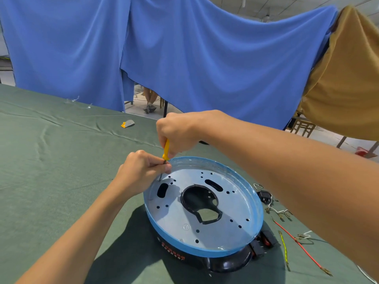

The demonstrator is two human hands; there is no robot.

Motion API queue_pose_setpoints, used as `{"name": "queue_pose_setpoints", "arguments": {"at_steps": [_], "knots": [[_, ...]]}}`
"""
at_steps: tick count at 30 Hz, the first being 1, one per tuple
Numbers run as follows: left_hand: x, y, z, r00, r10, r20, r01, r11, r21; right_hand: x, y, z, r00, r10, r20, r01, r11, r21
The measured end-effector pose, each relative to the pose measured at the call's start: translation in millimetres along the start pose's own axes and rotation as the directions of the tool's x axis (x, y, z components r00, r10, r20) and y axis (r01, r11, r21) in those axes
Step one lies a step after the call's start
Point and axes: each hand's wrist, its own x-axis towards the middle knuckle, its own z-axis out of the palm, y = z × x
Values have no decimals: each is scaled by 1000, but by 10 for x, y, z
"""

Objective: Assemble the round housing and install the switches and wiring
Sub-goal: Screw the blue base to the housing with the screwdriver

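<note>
Green cloth covers the table [61,160], and the round housing [205,252] sits on it near the front: a silver plate [174,218] with a blue rim, resting on a black base [225,263]. The right hand [178,132] is closed around the yellow handle of a screwdriver [166,149], held nearly upright. The left hand [139,171] pinches its metal shaft just above the tip, which meets a hole at the plate's far left edge. Black switches [266,240] lie against the housing's right side. A red wire [301,245] and a yellow wire [284,249] lie just beyond them. A blue curtain [184,48] hangs behind.
</note>
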Motion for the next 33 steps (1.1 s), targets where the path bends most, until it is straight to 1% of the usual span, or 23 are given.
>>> {"name": "queue_pose_setpoints", "arguments": {"at_steps": [4,10,13,16,18,21,27,30,31,33], "knots": [[-1,-15,-35,999,14,50,-13,1000,-9,60,-45,-7,1000,4,-13,-4,1000,11],[-3,-27,-38,998,31,52,-30,999,-21,186,-90,-8,990,104,92,-118,979,167],[-12,-23,-16,998,38,48,-37,999,-32,189,-76,-5,980,142,136,-174,948,266],[-7,-27,-5,997,27,76,-22,998,-62,144,-39,32,969,184,165,-229,918,325],[-1,-22,4,997,18,77,-11,997,-78,117,-35,47,957,214,196,-273,896,351],[-28,10,18,999,6,37,-3,995,-96,129,-63,13,931,245,273,-334,872,358],[-60,43,18,999,15,-29,-20,988,-156,144,-28,35,853,291,433,-487,744,458],[-51,50,14,998,27,-48,-34,988,-148,146,-16,44,848,294,442,-501,718,483],[-48,54,14,999,22,-49,-29,989,-144,147,-17,40,855,289,432,-488,729,479],[-46,55,13,999,12,-51,-19,991,-130,135,-33,34,882,267,388,-433,784,444]]}}
